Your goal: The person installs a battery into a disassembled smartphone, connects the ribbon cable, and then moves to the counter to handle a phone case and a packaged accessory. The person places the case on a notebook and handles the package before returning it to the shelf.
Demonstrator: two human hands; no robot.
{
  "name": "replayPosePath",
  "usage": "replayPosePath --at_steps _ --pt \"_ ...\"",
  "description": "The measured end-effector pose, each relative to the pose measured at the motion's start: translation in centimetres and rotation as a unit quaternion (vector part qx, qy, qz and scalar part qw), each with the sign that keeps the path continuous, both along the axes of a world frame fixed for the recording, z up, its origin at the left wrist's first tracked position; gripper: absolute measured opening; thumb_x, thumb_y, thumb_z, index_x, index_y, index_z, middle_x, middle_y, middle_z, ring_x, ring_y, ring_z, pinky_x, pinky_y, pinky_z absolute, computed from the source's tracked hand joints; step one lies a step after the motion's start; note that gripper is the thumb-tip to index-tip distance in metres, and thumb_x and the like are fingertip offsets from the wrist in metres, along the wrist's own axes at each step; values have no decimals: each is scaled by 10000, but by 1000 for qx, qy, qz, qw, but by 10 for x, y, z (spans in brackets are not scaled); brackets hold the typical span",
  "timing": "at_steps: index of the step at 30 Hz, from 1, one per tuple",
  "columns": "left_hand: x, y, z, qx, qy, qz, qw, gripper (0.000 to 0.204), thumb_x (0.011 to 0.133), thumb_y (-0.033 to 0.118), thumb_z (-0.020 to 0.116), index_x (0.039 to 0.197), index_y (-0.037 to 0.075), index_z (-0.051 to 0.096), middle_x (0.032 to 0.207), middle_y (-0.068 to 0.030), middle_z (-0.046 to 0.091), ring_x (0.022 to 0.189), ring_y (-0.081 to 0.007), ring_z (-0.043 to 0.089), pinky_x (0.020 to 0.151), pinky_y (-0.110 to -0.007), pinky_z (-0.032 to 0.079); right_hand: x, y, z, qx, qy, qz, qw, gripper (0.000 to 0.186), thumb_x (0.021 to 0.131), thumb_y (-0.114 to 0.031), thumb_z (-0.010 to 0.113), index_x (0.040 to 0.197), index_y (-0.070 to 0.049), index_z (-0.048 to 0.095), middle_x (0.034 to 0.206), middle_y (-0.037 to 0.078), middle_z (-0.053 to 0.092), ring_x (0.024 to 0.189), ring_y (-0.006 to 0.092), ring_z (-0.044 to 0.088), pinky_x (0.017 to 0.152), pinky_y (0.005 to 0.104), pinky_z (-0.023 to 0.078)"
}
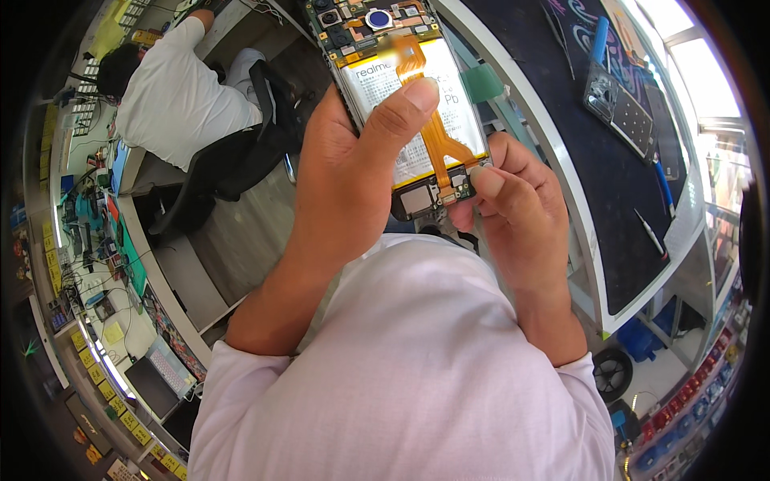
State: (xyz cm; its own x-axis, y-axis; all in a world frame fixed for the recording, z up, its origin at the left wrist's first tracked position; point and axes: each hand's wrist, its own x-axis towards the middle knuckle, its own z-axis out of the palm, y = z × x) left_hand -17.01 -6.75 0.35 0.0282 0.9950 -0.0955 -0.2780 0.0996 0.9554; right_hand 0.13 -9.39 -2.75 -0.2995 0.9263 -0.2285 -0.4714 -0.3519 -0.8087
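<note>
White shirt (417,377) fills the foreground; above it, both hands hold an opened phone (409,96) up. Left hand (353,176) grips it, thumb on the battery (417,120). Right hand (513,208) pinches the bottom corner, risking tearing that orange ribbon cable (437,132).

Opened phone (405,104) at upper centre, held between the left hand (345,172) and the right hand (517,208), above the person's torso. Work mat (609,200) to the right, bearing a second phone (622,108) and a screwdriver (650,232). Seated co-worker (172,96) at upper left; laptop (160,377) at lower left.
</note>
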Motion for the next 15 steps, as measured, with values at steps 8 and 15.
replayPosePath --at_steps 8,15 --pt "-30 -4 -10 -75 -96 -2 993 340 1053 270 635 1280 17 620 1098 -74 732 946 -129 722 855 -284 586 -9 7 -4 36 37 77 996 475 1102 -410 478 984 13 658 858 115 709 777 174 651 713 313 510" --pt "-91 9 -19 -7 -97 143 985 400 1042 273 672 1345 20 601 1231 -60 693 1092 -129 677 961 -321 549 -39 42 -20 44 -96 -20 994 616 1099 -421 559 592 -72 547 527 24 511 464 109 465 442 285 320"
